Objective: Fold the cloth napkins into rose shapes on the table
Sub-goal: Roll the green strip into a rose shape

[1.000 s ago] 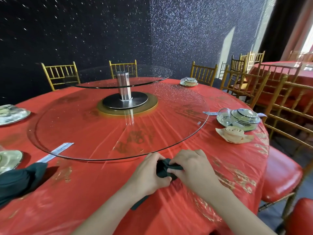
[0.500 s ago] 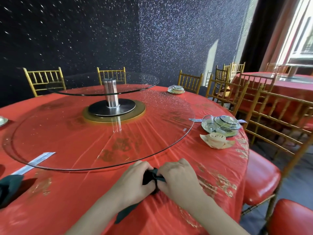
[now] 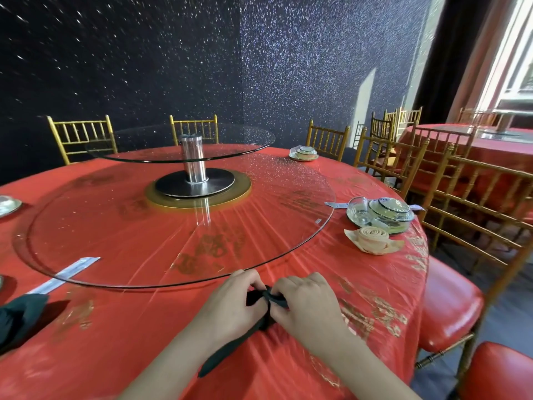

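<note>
Dark cloth, the napkin (image 3: 256,296), is lying just in front of the glass turntable (image 3: 115,226), where I am pinching its rolled end between left hand (image 3: 230,306) and right hand (image 3: 307,303), presumably stopping the coil from unwinding.

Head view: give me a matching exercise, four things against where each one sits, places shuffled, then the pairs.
Things
1. dark rolled cloth napkin
2. peach rose-shaped cloth napkin
3. dark loose cloth napkin
4. small clear glass disc

Places
A. on top of the steel post
B. at the left edge of the red-clothed round table
C. beside the glass dish set
D. pinched between the left hand and the right hand

Pairs: 1-D, 2-C, 3-B, 4-A.
</note>
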`<state>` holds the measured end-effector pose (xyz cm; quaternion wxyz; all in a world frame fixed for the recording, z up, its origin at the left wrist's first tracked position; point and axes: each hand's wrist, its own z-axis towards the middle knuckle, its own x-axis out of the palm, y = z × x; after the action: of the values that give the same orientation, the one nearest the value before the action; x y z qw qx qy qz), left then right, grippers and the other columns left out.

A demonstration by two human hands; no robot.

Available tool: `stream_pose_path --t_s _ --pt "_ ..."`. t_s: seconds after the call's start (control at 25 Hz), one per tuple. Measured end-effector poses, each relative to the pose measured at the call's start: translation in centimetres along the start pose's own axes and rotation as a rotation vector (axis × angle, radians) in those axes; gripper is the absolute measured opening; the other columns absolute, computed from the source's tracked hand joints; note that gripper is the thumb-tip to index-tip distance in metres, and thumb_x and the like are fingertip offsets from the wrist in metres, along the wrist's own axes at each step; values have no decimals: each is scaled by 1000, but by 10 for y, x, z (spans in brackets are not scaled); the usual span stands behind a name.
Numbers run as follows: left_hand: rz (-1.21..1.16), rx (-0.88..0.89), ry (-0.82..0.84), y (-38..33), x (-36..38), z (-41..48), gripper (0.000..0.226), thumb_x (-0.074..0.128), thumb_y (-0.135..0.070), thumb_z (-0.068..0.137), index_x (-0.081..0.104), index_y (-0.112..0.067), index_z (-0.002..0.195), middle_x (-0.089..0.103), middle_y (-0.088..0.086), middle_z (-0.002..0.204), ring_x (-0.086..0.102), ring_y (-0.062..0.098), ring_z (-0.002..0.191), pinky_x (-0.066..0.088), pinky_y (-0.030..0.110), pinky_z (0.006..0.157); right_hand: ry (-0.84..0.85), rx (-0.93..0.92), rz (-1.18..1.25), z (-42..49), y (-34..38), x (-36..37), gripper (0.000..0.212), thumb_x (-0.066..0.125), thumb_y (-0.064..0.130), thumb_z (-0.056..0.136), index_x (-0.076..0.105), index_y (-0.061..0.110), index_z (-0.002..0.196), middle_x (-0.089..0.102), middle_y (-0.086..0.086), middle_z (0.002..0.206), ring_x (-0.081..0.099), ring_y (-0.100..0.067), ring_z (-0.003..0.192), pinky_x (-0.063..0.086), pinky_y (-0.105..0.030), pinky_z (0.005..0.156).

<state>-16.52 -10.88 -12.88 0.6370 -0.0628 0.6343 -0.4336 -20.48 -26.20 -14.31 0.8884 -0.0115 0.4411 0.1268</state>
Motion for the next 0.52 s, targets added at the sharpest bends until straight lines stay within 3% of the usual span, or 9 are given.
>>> stream_pose_path --t_s 0.08,0.2,0.4,0.52 --pt "80 51 31 -3 -4 1 10 61 -28 77 53 -28 84 50 -16 95 50 3 94 44 26 84 -7 5 47 -2 1 -1 18 44 35 62 59 27 57 53 11 48 50 -4 42 40 -22 51" --pt "6 47 107 -2 -7 4 15 64 -24 76 53 -25 87 51 -14 97 52 3 93 46 28 83 -13 20 96 -5 1 -2 18 45 35 62 60 27 58 54 12 49 49 -5 42 44 -22 50" --pt "-27 63 0 1 0 2 6 60 -24 77 55 -28 77 53 -12 87 53 3 85 47 34 80 -15 67 152 -4 2 -4 19 46 36 63 61 26 58 55 13 51 49 -5 43 47 -25 51" --pt "-1 50 -76 2 4 -1 5 59 -25 79 58 -28 76 53 -13 84 53 3 84 46 30 74 -15 85 194 -5 2 -2 19 48 37 68 64 28 62 58 14 54 52 -3 47 46 -24 53"
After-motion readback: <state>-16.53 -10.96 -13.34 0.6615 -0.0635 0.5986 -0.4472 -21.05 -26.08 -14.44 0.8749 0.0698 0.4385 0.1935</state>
